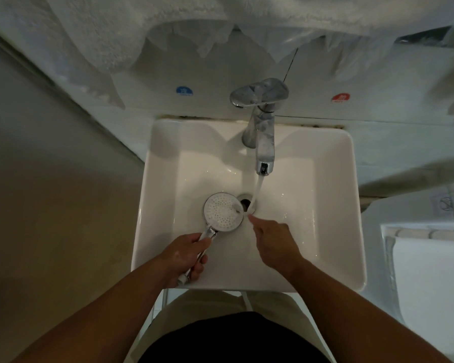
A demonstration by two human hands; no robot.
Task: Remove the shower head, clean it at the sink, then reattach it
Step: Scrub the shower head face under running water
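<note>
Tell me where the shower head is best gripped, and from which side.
Grip the slim handle from the near side, as the left hand does. The shower head faces up over the sink, broad and round; its handle slants back toward the person.

dim, greyish light | glare on faucet (262,121) | wide-angle bending, soft blur at edges

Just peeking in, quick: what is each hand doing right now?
Left hand: closed, gripping the shower head by its handle.
Right hand: open, holding nothing, fingertips reaching toward the water stream.
</note>
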